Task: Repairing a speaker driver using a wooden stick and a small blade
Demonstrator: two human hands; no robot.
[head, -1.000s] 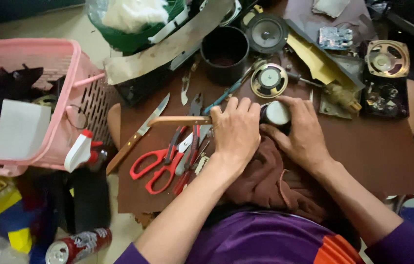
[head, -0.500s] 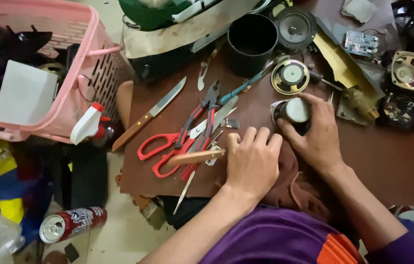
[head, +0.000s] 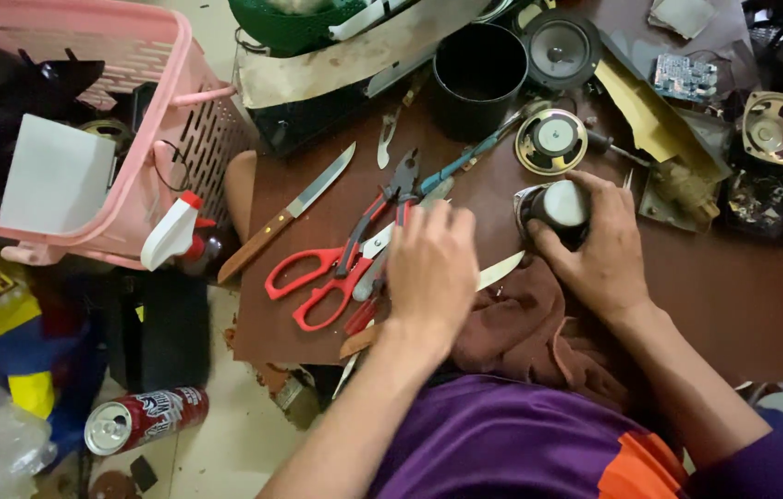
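My left hand [head: 430,270] lies palm down on the brown board [head: 743,305], over a wooden-handled knife [head: 501,271]. The knife's blade tip pokes out to the right of the hand and its handle end shows below the wrist. The fingers reach to the red scissors [head: 313,277] and the red-handled pliers [head: 380,217]. My right hand [head: 606,251] is wrapped around a small round speaker [head: 560,205] with a pale cap, held on the board. A brown cloth [head: 539,337] lies between my forearms.
A second wooden-handled knife [head: 285,214] lies left of the scissors. At the back stand a black cup [head: 477,79], loose speakers [head: 553,140], a circuit board [head: 685,76] and a gold speaker [head: 778,127]. A pink basket [head: 146,120], a spray bottle [head: 172,233] and a drink can [head: 144,418] are on the left.
My left hand has come down and toward me with the knife, which has swung so its blade points right. My right hand has stayed on the speaker. The camera has shifted.
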